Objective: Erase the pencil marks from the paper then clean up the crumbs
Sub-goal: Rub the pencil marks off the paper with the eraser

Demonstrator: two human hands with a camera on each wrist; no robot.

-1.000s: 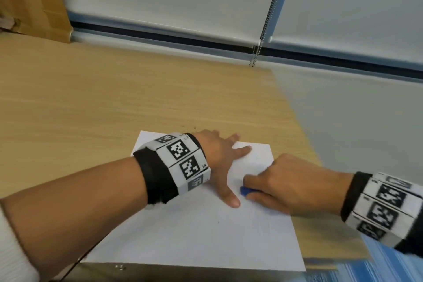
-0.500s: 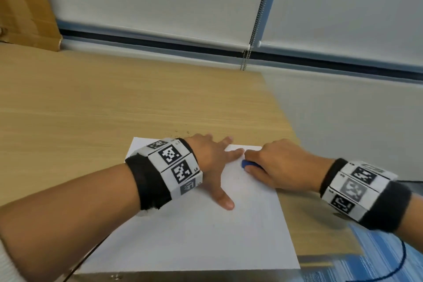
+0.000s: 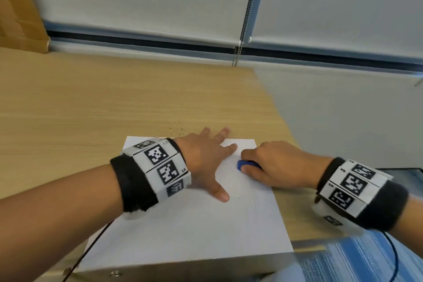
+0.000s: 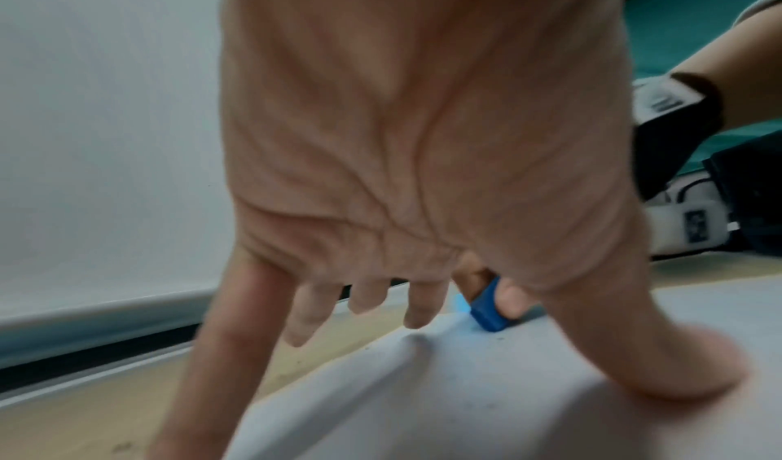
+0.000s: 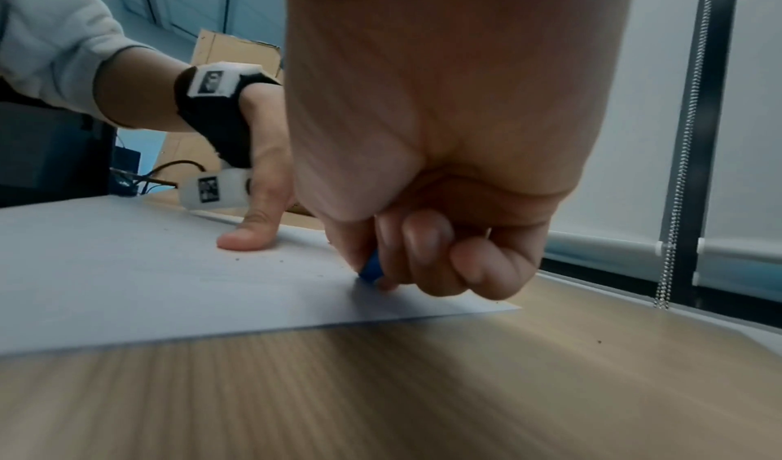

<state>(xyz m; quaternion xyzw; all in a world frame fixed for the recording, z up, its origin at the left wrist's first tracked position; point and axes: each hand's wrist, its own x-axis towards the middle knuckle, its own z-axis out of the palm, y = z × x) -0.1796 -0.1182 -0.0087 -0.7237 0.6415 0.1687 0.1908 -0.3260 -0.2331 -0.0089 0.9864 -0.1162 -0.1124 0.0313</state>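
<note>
The right hand [image 5: 431, 139] fills the top middle of the picture. Its fingers [image 5: 427, 250] curl down and pinch a small blue eraser [image 5: 371, 270], which touches the white paper [image 5: 148, 286]. The paper lies flat on a brown table [image 5: 381, 383] in the lower half. At left, the left hand [image 5: 264, 179] presses its thumb [image 5: 245, 238] on the paper. Tiny dark crumbs [image 5: 258, 260] sit near the thumb. A bead chain [image 5: 681, 173] hangs at right.
</note>
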